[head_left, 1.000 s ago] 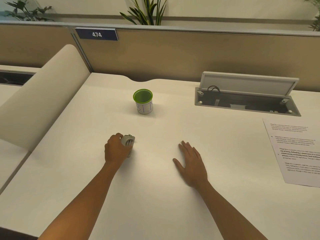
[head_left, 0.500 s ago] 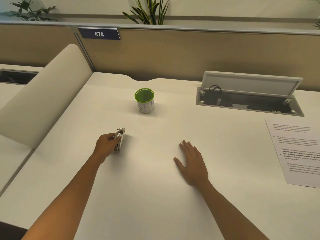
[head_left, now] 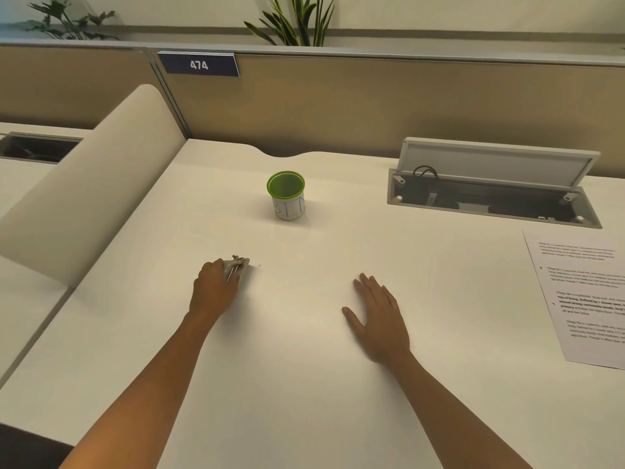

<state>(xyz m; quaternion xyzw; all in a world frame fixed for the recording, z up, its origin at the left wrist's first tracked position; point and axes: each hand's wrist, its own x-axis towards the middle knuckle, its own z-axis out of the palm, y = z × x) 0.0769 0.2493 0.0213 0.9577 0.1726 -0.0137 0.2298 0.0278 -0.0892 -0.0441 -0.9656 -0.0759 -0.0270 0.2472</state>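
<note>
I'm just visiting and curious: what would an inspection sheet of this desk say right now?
Surface: white desk, smooth.
Job's things: small grey metal object, in a hand's grip.
Clutter: green-rimmed cup, upright, apart from both hands; printed sheet at the right edge.
Grips: left hand holds the object; right hand flat on the desk, fingers straight.
Cables: black cable in the open hatch.
Surroundings: partition, sign 474, plants behind.

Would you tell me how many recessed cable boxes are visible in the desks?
2. One cable box, lid raised, sits at the far right of this desk, beyond the printed sheet. The other cable box is in the neighbouring desk at far left, beside the curved divider.
</note>
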